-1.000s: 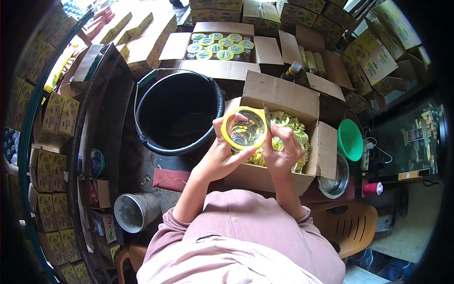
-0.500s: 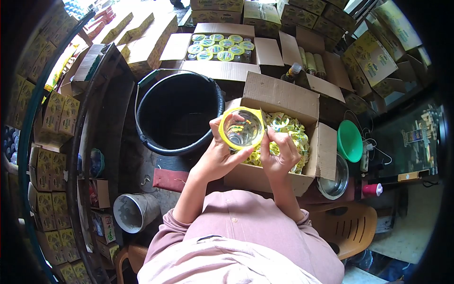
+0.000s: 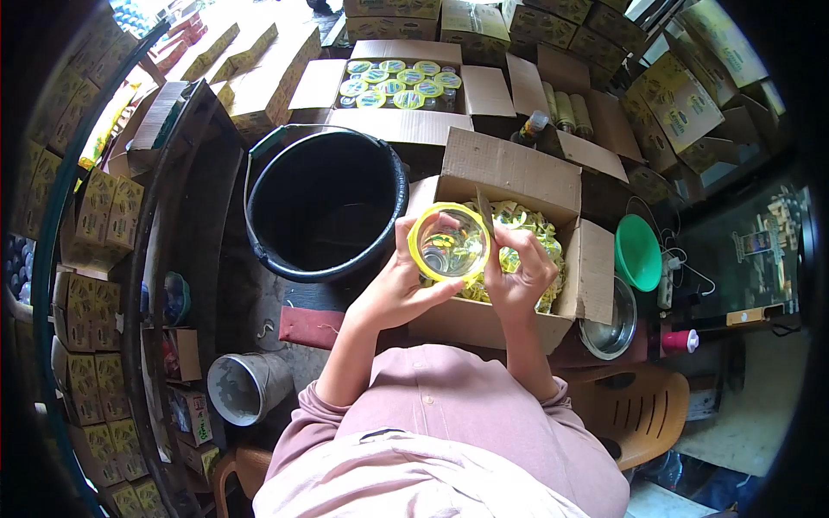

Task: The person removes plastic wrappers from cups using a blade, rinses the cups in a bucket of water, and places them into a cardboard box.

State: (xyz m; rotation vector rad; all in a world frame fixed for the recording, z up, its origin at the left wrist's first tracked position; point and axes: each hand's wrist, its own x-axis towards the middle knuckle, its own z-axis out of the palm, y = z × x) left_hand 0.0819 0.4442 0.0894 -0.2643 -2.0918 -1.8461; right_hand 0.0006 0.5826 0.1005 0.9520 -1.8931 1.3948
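My left hand (image 3: 399, 281) is wrapped around a clear plastic cup with a yellow rim (image 3: 449, 245), its round face turned up toward me. My right hand (image 3: 521, 268) pinches a thin, dark, blade-like strip (image 3: 485, 211) against the cup's right edge; its exact kind is unclear. Below both hands stands an open cardboard box (image 3: 511, 171) filled with yellow and clear plastic scraps (image 3: 546, 246). The fingertips of my left hand are partly hidden behind the cup.
A large black bucket (image 3: 262, 233) stands left of the box. Farther back, an open carton (image 3: 401, 126) holds several yellow-lidded cups. To the right are a green bowl (image 3: 638, 253) and a metal bowl (image 3: 629, 332). A grey bucket (image 3: 278, 380) sits lower left, beside shelves.
The cup has turned slightly and shifted a little down and right. My right hand has moved slightly right, and the dark strip now shows more plainly along the rim.
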